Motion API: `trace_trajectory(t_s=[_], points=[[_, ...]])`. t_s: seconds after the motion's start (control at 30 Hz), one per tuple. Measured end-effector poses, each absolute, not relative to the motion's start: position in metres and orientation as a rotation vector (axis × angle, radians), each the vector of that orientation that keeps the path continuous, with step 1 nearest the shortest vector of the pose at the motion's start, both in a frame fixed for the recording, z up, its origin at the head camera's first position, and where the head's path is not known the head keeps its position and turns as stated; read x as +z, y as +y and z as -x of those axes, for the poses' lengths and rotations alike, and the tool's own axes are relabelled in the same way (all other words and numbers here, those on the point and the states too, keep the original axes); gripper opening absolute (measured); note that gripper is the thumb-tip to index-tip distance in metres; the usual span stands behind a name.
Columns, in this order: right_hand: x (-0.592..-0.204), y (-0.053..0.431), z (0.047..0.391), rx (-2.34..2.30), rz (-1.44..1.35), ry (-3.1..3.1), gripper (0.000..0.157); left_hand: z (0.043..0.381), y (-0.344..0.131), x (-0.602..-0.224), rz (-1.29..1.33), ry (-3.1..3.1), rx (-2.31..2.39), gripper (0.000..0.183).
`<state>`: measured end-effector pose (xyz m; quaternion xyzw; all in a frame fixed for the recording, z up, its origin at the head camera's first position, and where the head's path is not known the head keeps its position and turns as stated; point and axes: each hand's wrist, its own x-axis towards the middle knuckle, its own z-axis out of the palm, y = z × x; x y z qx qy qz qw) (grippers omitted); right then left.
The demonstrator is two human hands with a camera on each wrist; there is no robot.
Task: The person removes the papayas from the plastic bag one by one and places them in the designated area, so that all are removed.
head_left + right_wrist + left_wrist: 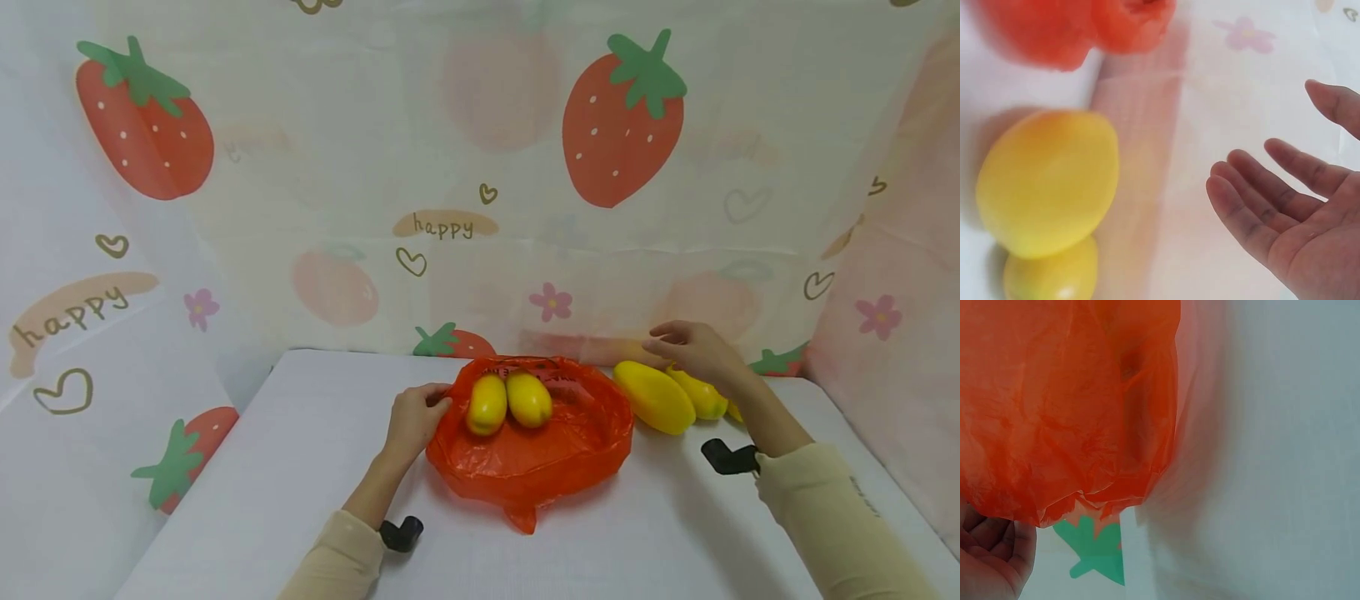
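Note:
A red plastic bag (528, 467) lies spread on the table with its mouth facing up. Two yellow mango-like fruits (487, 405) (529, 399) sit side by side inside it. At the bag's left rim, my left hand (415, 421) pinches the plastic between thumb and fingers; in the left wrist view the left hand's curled fingers (997, 544) are partly hidden behind the bag. My right hand (701, 354) hovers over the yellow fruits to the right of the bag, holding nothing. In the right wrist view its fingers (1266, 200) are spread and relaxed, apart from a large yellow fruit (1050, 184).
Right of the bag, a large yellow fruit (654, 398) lies against its side, with a second yellow fruit (697, 396) beyond and part of another (734, 411) under my forearm. A white cloth covers the table (322, 467). A strawberry-print curtain (360, 167) stands behind it.

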<state>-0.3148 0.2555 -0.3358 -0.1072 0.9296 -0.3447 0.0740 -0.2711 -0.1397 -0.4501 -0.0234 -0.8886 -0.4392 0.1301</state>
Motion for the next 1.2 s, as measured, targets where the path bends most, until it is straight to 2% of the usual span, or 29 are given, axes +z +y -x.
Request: trace_trajectory(t_s=[0.57,1.2], points=[[-0.338,0.201,0.313,-1.132,0.392,2.709,0.057,0.271,-0.138,-0.45,0.049,-2.583,-1.278,0.024],[-0.356,0.159,0.322,-1.061,0.437,2.689,0.053,0.271,-0.137,-0.448,0.047,-2.594,-1.285,0.024]])
